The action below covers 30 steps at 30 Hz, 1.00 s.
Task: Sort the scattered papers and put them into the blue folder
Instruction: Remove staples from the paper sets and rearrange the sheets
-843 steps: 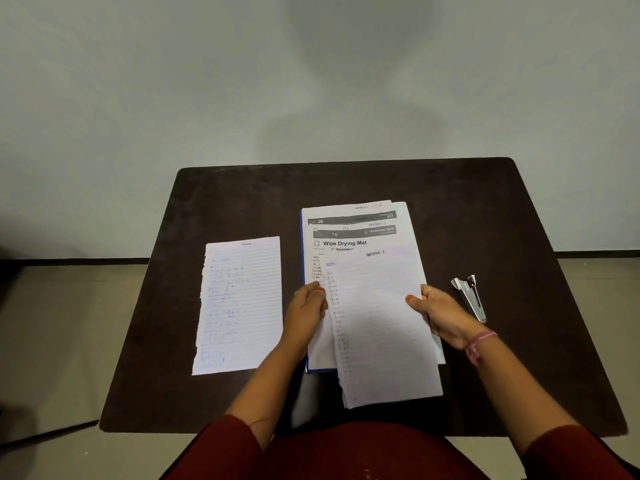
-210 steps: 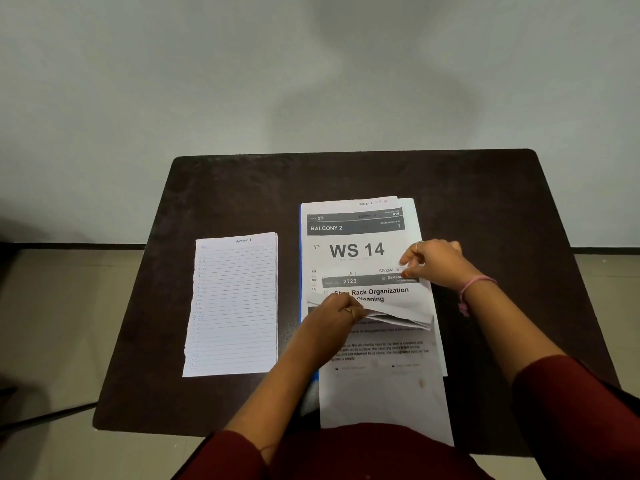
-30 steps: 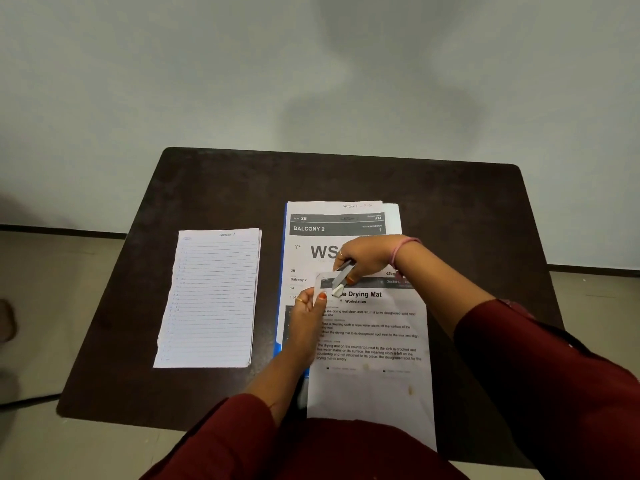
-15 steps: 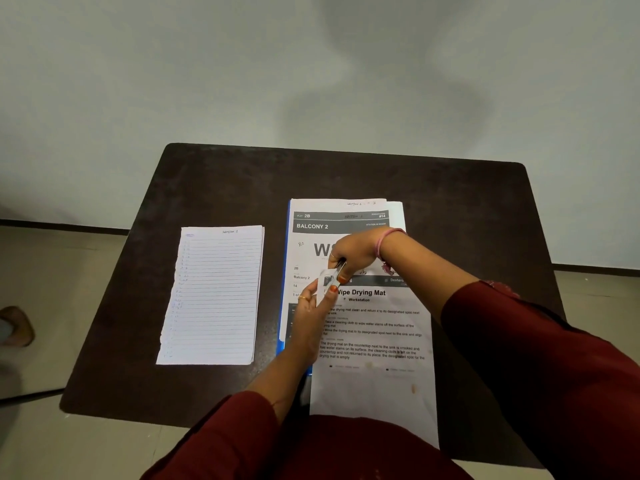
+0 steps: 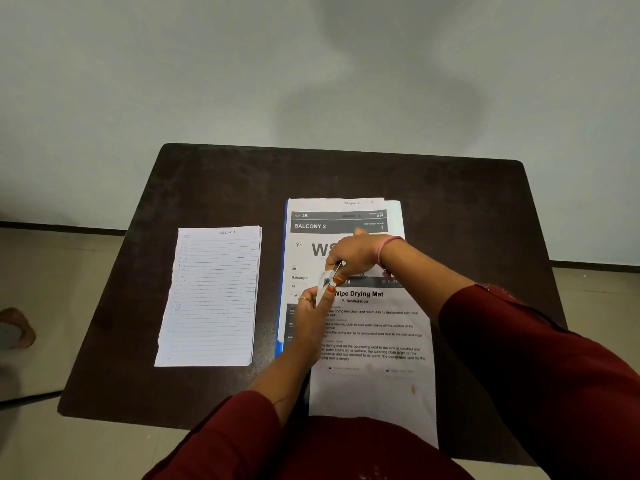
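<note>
The right hand [image 5: 356, 254] reaches in from four o'clock, wrist bent, a pink band around it, its fingers [image 5: 337, 279] closed on a small metal stapler [image 5: 330, 276] at the top left corner of the printed sheet [image 5: 377, 341] headed "Wipe Drying Mat". The left hand [image 5: 313, 315] comes up from six o'clock, thumb and forefinger pinching that same corner, lifted just off the pile. One blue folder [image 5: 280, 348] shows only as a thin edge along the left of the centre pile [image 5: 311, 237], whose top sheet reads "BALCONY 2". The printed sheet lies over that pile toward six o'clock, hanging past the near edge of the dark surface [image 5: 207, 188]. One stack of lined handwritten pages [image 5: 211, 296] lies apart at nine o'clock
</note>
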Each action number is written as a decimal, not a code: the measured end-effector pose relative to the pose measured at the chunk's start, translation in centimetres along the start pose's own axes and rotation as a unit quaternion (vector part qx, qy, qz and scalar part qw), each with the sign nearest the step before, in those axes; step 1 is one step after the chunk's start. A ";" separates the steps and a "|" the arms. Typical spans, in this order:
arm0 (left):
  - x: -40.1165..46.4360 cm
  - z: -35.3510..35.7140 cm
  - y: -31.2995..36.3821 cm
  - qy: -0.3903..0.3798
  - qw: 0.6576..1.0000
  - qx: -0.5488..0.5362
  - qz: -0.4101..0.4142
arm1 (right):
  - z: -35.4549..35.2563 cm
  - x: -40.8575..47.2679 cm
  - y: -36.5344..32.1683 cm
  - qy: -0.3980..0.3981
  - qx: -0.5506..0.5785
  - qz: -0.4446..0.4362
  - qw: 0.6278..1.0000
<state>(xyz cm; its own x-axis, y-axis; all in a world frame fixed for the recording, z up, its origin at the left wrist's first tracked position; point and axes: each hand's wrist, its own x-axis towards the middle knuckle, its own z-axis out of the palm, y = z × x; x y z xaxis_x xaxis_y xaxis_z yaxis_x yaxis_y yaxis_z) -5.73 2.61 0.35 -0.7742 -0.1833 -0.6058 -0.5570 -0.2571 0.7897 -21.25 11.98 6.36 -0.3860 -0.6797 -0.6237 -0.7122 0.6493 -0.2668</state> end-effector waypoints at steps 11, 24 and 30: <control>-0.2 -0.3 -0.2 -0.005 1.000 -0.020 0.010 | 1.4 -5.0 3.3 0.174 0.155 0.022 0.972; 0.0 -0.2 -0.3 0.022 1.000 0.011 -0.013 | 18.7 -14.8 2.4 0.458 0.472 0.473 0.587; -0.1 0.0 0.4 0.029 0.999 0.001 -0.036 | 20.9 -14.4 0.5 0.409 0.405 0.571 0.586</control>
<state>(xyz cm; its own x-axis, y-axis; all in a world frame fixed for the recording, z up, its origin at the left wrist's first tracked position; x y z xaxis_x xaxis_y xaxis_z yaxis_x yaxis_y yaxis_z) -5.84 2.57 0.71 -0.7130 -0.2188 -0.6661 -0.6119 -0.2695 0.7436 -3.79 29.27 -0.17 -0.7272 0.6341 -0.2629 0.6675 0.5636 -0.4866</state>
